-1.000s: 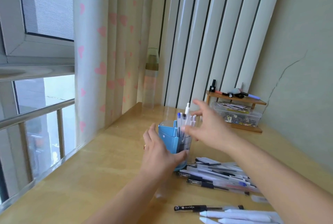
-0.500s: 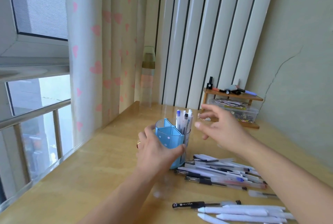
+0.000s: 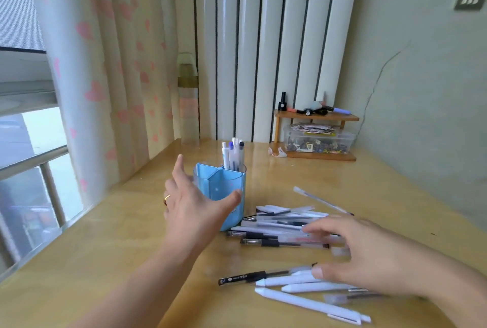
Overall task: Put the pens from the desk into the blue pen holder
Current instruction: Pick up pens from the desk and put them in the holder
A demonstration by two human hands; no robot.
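The blue pen holder (image 3: 222,182) stands upright on the wooden desk (image 3: 110,243), with several pens (image 3: 233,153) sticking out of its back compartment. My left hand (image 3: 192,211) is at the holder's left side, fingers spread and straight, thumb lying across its front. A pile of loose pens (image 3: 279,225) lies just right of the holder. More white and black pens (image 3: 303,298) lie nearer the front edge, and one clear pen (image 3: 319,200) lies apart behind the pile. Blurred, my right hand (image 3: 369,256) hovers low over the pile with spread fingers, holding nothing.
A small wooden shelf (image 3: 316,116) with bits on top and a clear plastic box (image 3: 316,140) under it stands at the back right by the wall. A tall bottle (image 3: 188,106) stands at the back by the heart-print curtain (image 3: 110,77). The window (image 3: 31,156) is on the left.
My right hand has dropped from beside the holder's top down over the pen pile. My left hand's fingers have loosened and spread from their grip on the holder.
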